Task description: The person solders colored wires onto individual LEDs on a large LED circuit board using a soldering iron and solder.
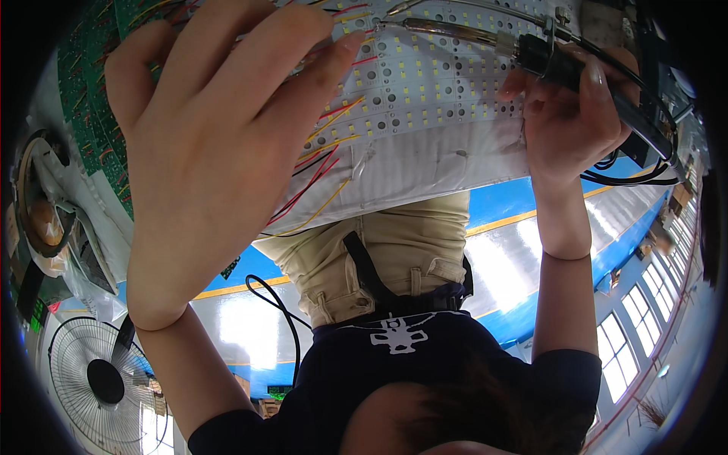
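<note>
My right hand [572, 121] grips a soldering iron [550, 64] by its black handle, with the metal shaft pointing left. A thin metal feed tube [485, 7] is clamped to the iron and ends close to its tip. My left hand [220, 98] is bent over the left part of a white LED board panel [425, 95], thumb and fingers pinched near the iron's tip. A short red wire [370, 31] shows at the thumb's end; the grip itself is partly hidden. Red, yellow and black wires [326, 178] stick out from the panel's near-left edge.
Green circuit boards [83, 114] with wires lie at the far left. A white covering [425, 167] lines the table's near edge. Black cable [637, 180] loops beside my right wrist. A fan [106, 379] stands at lower left, and a round ring-shaped item [38, 197] is above it.
</note>
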Motion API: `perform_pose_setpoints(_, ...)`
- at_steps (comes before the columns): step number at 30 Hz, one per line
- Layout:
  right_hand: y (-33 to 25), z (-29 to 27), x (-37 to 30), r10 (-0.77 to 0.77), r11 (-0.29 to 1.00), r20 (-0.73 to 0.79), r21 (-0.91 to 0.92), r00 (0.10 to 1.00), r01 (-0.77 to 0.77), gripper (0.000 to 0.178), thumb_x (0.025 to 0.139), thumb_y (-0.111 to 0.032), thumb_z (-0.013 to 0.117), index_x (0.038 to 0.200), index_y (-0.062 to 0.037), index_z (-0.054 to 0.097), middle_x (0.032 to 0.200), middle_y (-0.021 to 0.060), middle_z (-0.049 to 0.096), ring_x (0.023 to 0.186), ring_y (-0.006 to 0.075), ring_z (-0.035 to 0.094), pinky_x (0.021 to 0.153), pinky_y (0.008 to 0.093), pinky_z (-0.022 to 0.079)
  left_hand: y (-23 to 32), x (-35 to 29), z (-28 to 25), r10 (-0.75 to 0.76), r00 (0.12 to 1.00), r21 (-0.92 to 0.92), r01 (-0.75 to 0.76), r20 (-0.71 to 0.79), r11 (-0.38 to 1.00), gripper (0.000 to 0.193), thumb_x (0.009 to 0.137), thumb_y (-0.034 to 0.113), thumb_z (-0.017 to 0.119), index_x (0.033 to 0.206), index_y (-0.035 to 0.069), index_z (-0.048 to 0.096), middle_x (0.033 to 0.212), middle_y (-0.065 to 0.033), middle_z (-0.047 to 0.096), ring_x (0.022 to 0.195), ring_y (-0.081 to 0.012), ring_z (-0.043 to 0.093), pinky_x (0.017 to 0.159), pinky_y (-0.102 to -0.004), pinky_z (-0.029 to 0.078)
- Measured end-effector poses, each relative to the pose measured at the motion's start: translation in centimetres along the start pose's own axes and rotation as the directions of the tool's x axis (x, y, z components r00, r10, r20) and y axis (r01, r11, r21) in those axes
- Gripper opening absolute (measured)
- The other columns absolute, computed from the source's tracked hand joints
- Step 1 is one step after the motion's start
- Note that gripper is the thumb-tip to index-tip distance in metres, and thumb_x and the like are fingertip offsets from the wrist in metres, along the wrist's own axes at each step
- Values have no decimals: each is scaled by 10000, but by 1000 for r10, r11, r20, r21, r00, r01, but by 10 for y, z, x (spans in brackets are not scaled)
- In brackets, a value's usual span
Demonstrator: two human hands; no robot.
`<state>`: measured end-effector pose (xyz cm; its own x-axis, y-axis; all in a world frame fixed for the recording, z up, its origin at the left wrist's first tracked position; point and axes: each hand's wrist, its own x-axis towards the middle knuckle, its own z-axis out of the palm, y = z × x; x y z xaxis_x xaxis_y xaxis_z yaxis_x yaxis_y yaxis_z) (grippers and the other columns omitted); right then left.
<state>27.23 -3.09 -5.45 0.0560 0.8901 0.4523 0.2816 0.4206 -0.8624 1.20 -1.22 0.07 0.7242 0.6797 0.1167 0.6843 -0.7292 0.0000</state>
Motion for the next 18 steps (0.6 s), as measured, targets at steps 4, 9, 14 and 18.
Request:
perform_pose_setpoints(4,10,-9,2,-325,802,185,-467,928,373,157,896,1,465,1046,46,465,878,172,553,496,196,621,396,270,541,-1,0,-1,4,1000,-8,-4,6,1000,326,766,144,628,1082,203,676,1044,75,572,986,-141,526,883,-341,305)
perform_pose_setpoints(9,20,-24,4,-478,575,327,-586,815,571,338,839,84,545,1138,-27,433,893,166,570,552,173,628,415,231,529,-1,1,0,9,1000,-6,-9,-8,1000,317,768,146,624,1076,199,679,1040,72,574,981,-139,529,878,-341,307)
perform_pose_setpoints(14,13,-21,9,-508,433,452,-603,734,670,336,816,85,577,1114,-13,453,837,151,588,559,187,624,435,257,518,-1,0,0,5,1000,-9,-5,-1,1000,316,770,147,621,1077,198,679,1039,72,575,974,-136,530,873,-336,308)
perform_pose_setpoints(18,4,-16,7,-237,890,137,-367,962,272,279,784,85,608,1030,18,494,772,124,614,557,193,619,475,249,485,-1,1,0,12,1000,-5,-12,-9,1000,317,772,148,620,1079,200,679,1037,73,576,969,-136,531,872,-332,306)
